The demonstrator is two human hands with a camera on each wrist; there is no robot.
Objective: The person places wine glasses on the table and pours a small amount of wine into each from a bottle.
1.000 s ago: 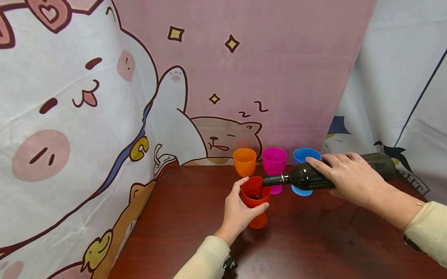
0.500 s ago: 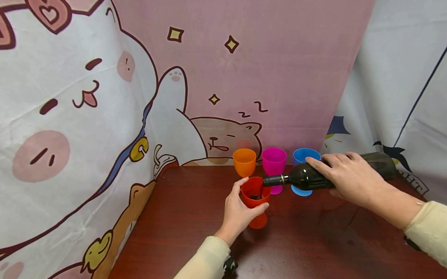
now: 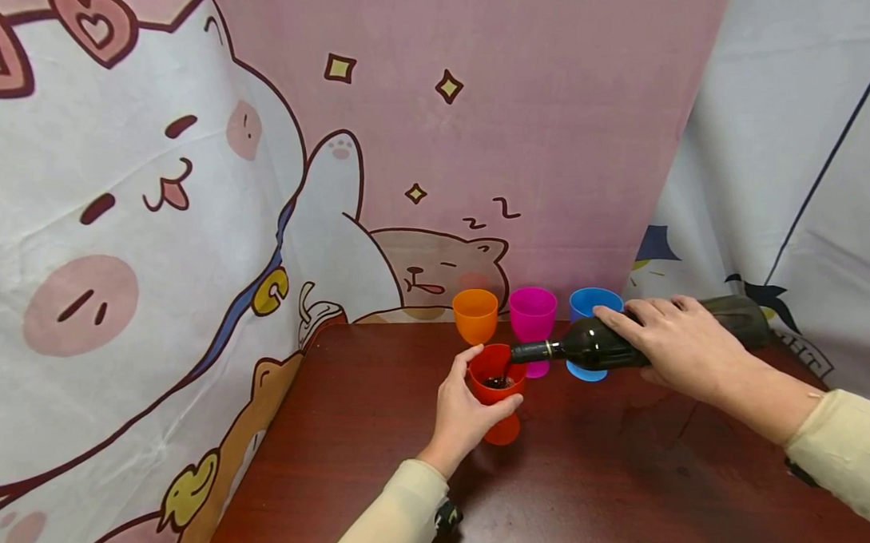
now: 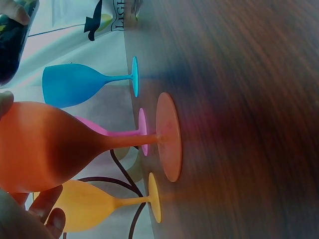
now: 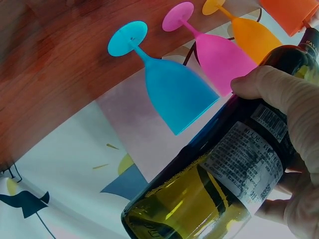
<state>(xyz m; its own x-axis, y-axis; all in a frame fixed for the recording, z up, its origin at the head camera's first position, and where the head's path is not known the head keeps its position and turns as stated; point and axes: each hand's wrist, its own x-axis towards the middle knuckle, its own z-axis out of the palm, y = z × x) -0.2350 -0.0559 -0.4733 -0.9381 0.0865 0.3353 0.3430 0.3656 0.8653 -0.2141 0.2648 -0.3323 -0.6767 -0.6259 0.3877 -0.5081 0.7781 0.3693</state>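
Note:
My left hand (image 3: 465, 414) grips the bowl of a red plastic goblet (image 3: 498, 393), thumb in front and fingers behind. Its foot is on the table in the left wrist view, where the goblet (image 4: 55, 147) looks orange-red. Dark wine (image 3: 496, 382) lies in the bowl. My right hand (image 3: 685, 343) holds a dark glass wine bottle (image 3: 599, 343) nearly level, its neck tipped over the goblet's rim, and a thin dark stream runs down inside. In the right wrist view the bottle's printed label (image 5: 244, 162) shows beneath my thumb.
Behind stand an orange goblet (image 3: 476, 314), a magenta goblet (image 3: 533, 312) and a blue goblet (image 3: 596, 299) in a row along the back of the brown wooden table (image 3: 355, 466). A cartoon-printed cloth (image 3: 545, 140) hangs right behind them.
The dark wine in the red goblet has risen and shows a wider surface. Both hands, the bottle and the goblets have stayed almost where they were.

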